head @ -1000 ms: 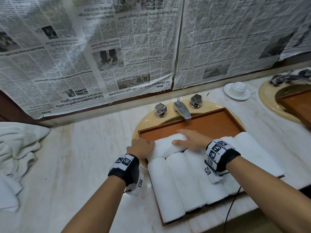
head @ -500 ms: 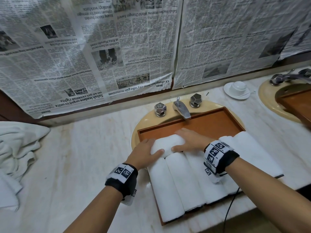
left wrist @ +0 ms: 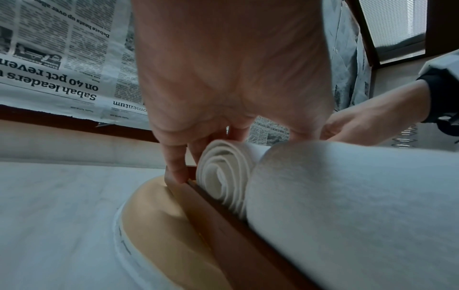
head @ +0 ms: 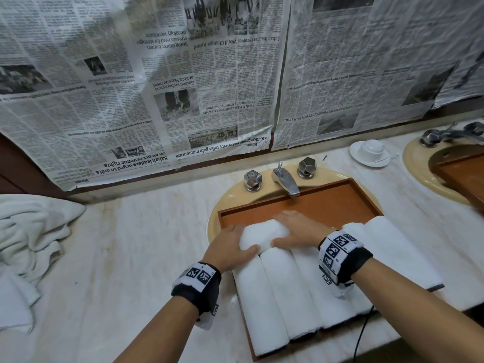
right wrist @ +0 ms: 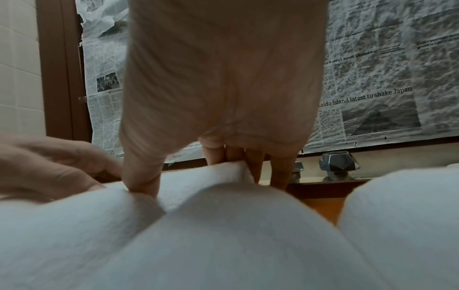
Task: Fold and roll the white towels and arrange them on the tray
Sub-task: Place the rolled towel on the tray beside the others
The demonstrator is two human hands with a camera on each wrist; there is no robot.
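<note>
A brown wooden tray [head: 327, 205] lies over the sink. Three rolled white towels [head: 285, 292] lie lengthwise in its near half. A further rolled towel [head: 262, 234] lies crosswise at their far ends. My left hand [head: 239, 241] grips its left end, thumb in front, and my fingers [left wrist: 176, 160] reach down beside the spiral end [left wrist: 223, 172] against the tray rim [left wrist: 236, 221]. My right hand [head: 284, 229] grips the roll's right part, thumb in front and fingers [right wrist: 250, 168] behind the towel [right wrist: 206, 176]. A flat folded towel [head: 392, 252] lies at the tray's right side.
A heap of unfolded white towels [head: 26, 244] sits on the marble counter at far left. The tap [head: 285, 179] and two knobs stand just behind the tray. A cup on a saucer [head: 370, 150] and a second sink with a tray [head: 458, 174] are at the right.
My left hand has shifted from the roll's end, bringing its thumb round to the roll's front. The crosswise roll now sits tighter against the lengthwise rolls. The right hand has hardly moved.
</note>
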